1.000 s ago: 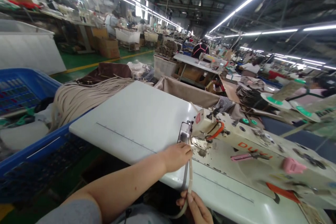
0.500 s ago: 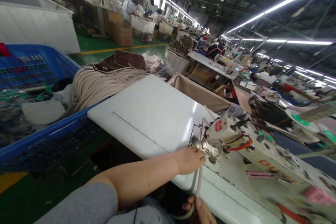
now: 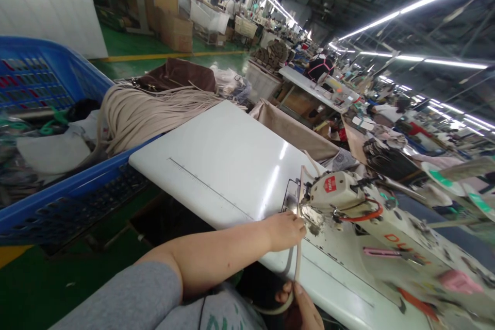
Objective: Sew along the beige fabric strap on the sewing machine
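A narrow beige strap [image 3: 298, 263] runs along the white sewing table, passing under the head of the sewing machine [image 3: 332, 191]. My left hand [image 3: 286, 231] lies beside the needle area, its fingers curled down onto the strap; the fingertips are partly hidden. Nearer my body, at the table's front edge, my right hand [image 3: 305, 309] pinches the same strap between thumb and fingers. From there the strap's loose part curves down to the left over my lap. Past the machine head, the strap's far part shows on the table's back side.
Left of the white table [image 3: 224, 160] stands a blue basket [image 3: 77, 180], with a bundle of beige straps [image 3: 154, 113] draped over it. Behind the table is a beige cloth-lined bin [image 3: 294, 129]. Pink tweezers [image 3: 381, 252] rest on the machine. Other people work farther back.
The view has shifted slightly, so the machine appears a little farther right. Both hands keep their hold on the strap, staying in nearly the same places.
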{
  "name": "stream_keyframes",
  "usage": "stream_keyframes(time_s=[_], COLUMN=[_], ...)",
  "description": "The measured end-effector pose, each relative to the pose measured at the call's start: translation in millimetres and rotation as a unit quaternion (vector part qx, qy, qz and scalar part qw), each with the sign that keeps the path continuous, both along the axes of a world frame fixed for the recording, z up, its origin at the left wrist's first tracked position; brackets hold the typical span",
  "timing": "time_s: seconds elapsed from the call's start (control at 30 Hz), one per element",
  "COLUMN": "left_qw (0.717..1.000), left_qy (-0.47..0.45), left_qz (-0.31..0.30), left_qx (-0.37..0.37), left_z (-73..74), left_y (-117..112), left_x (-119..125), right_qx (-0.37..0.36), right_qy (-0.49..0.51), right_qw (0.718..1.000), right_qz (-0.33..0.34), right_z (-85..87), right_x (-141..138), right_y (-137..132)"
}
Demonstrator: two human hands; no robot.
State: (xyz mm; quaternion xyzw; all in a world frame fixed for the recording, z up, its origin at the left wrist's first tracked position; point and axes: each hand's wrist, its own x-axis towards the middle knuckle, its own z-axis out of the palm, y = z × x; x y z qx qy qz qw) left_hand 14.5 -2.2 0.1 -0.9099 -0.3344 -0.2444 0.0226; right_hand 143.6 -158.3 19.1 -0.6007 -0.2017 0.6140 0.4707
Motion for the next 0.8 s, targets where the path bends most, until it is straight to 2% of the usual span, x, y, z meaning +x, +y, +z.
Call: stream_keyframes(time_s=[0.6,0.73,0.8], left_qw=[1.000,0.999,0.998], left_qy=[-0.026,-0.039,-0.052], left_qz=[-0.011,-0.027,-0.018], left_qx=[-0.005,-0.002,-0.007], left_z=[4.4,5.6,5.6], left_y=[0.3,1.8,3.3], left_x=[-5.8,-9.4,-10.9], right_qx=[-0.001,0.008,0.019], right_qy=[-0.045,-0.033,-0.040], right_qw=[0.999,0.999,0.996], right_qz=[0.003,0.030,0.077], right_z=[-11.8,-7.7,-6.7], right_x=[-1.9,-4.7,-4.6], right_y=[-0.1,0.9,1.0])
